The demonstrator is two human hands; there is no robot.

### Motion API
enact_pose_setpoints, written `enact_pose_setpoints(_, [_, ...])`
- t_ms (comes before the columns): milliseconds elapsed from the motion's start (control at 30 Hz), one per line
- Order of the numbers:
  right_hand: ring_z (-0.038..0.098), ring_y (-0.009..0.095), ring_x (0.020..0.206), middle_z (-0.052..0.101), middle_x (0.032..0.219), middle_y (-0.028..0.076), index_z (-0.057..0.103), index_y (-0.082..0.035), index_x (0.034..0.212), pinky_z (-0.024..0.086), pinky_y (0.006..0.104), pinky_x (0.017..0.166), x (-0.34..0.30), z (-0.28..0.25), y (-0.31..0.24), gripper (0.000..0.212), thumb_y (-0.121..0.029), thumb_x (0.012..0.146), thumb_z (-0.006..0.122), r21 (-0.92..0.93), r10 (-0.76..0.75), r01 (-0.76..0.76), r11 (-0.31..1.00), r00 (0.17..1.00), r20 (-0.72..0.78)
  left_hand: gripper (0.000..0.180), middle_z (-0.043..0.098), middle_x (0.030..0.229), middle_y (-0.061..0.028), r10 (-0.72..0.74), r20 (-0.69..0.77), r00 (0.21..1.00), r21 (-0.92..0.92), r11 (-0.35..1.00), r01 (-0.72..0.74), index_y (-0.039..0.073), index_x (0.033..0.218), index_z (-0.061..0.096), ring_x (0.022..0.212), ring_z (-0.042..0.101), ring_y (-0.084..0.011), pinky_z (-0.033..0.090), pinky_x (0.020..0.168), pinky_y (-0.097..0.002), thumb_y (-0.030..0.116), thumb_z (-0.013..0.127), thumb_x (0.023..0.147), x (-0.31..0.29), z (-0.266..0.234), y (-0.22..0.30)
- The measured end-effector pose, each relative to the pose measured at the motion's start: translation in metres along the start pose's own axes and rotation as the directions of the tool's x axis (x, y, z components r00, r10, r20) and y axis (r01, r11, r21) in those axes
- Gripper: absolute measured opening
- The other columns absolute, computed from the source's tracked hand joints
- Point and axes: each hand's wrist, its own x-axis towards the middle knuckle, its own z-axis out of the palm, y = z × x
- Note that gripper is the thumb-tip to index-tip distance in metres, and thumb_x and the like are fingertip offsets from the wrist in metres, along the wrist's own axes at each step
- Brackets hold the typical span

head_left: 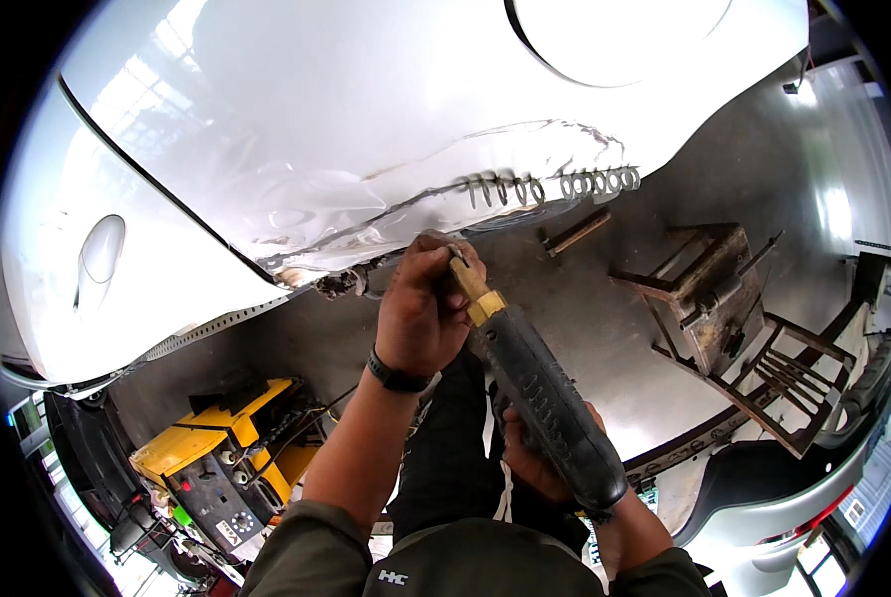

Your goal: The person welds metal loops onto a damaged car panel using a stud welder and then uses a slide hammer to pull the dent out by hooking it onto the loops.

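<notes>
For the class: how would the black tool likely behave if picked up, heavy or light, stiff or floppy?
The black tool is probably fairly heavy, given its thick body and metal-looking collar. It is likely stiff, since its casing looks hard and straight.

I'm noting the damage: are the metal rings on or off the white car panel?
On: the metal rings stand in a row along the creased white car panel.
</notes>
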Motion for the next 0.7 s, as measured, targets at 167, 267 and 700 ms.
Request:
enact_pose_setpoints(167, [0.07,0.016,0.081,0.072,0.09,0.006,0.065,-0.006,0.112,0.055,0.0304,0.075,0.015,0.009,-0.015,0.036,-0.014,0.082,0.084,-0.577,-0.142,0.123,0.807,0.99,0.013,0.023,0.062,0.091,-0.0003,0.277,-0.172,0.945,0.791,0.61,-0.035,0.006,0.112,0.064,0.065,0.047,-0.0062,0.04,0.056,-0.0234,0.024,0.05,0.106,-0.002,0.023,-0.002])
enact_pose_setpoints(267, [0.064,0.01,0.076,0.069,0.085,0.003,0.066,-0.004,0.109,0.052,0.0271,0.069,0.028,0.015,-0.006,0.032,-0.009,0.082,0.082,-0.581,-0.223,0.162,0.797,0.974,-0.035,0.028,0.064,0.092,-0.0011,0.372,-0.008,0.928,0.982,0.178,-0.063,0.005,0.116,0.065,0.069,0.051,-0.0066,0.043,0.059,-0.0232,0.025,0.048,0.107,0.002,0.029,0.006])
enact_pose_setpoints(700, [0.063,0.007,0.077,0.068,0.087,0.001,0.064,-0.002,0.117,0.053,0.0249,0.07,0.04,0.026,-0.007,0.039,-0.007,0.083,0.082,-0.56,-0.271,0.181,0.808,0.959,-0.081,0.029,0.07,0.093,-0.0032,0.247,-0.307,0.919,0.801,0.589,0.109,0.0,0.114,0.07,0.08,0.061,-0.009,0.05,0.073,-0.0244,0.02,0.052,0.105,0.015,0.047,0.019])
